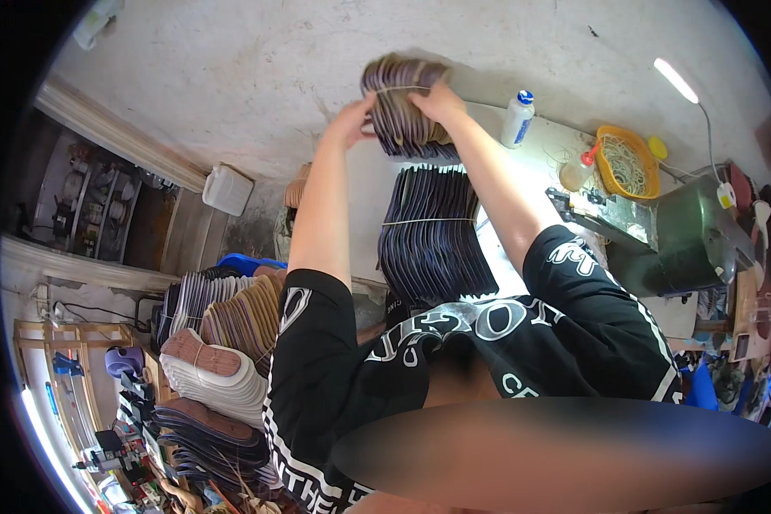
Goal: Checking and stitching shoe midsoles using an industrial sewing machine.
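Note:
At the far edge of the white table, against the wall, my left hand [349, 125] and my right hand [439, 104] grip a bundle of brown and grey shoe insoles [400, 118] from both sides. A thin band runs round this bundle, and its upper edge is smeared by motion. Closer to my body stands a second, larger bundle of dark insoles [433, 244], packed on edge with a pale band around it. Part of my left fingers is hidden by the held bundle.
On the table to the right are a white bottle [517, 120] with a blue cap, a red-tipped squeeze bottle [577, 171], a yellow basket of rubber bands [627, 164] and a lamp [677, 80]. Stacked insoles [210, 377] fill the lower left; a white jug [227, 189] stands beyond.

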Available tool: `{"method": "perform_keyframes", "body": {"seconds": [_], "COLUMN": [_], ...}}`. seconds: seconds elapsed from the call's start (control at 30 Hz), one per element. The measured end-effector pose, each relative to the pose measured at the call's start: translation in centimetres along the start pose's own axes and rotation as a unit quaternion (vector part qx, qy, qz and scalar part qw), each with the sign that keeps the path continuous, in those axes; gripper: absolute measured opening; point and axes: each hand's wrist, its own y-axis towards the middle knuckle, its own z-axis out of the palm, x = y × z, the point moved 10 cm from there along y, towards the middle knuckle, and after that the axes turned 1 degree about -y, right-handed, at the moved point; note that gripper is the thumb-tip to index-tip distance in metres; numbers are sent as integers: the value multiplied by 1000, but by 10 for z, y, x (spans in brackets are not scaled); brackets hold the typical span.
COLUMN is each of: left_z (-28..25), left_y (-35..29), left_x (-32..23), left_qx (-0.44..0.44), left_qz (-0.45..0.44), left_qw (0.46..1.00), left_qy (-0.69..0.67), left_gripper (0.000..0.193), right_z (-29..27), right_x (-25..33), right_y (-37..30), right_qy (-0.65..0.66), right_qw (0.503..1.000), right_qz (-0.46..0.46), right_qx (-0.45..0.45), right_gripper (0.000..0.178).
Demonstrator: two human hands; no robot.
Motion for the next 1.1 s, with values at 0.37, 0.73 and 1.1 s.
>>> {"method": "perform_keyframes", "body": {"seconds": [0.37, 0.73, 1.1], "left_z": [3, 87, -16], "left_y": [-155, -242, -58], "left_x": [59, 49, -66], "left_qx": [-187, -149, -274], "left_qz": [30, 113, 228], "left_qw": [979, 979, 933], "left_qy": [74, -83, 56], "left_gripper": [70, 52, 59], "right_z": [-69, -51, -63], "right_x": [27, 14, 29], "right_y": [-223, -292, -57], "right_qy": [-19, 229, 76], "right_qw": [990, 964, 997], "right_qz": [-114, -25, -23], "right_qx": [-80, 132, -19], "right_gripper": [98, 93, 59]}}
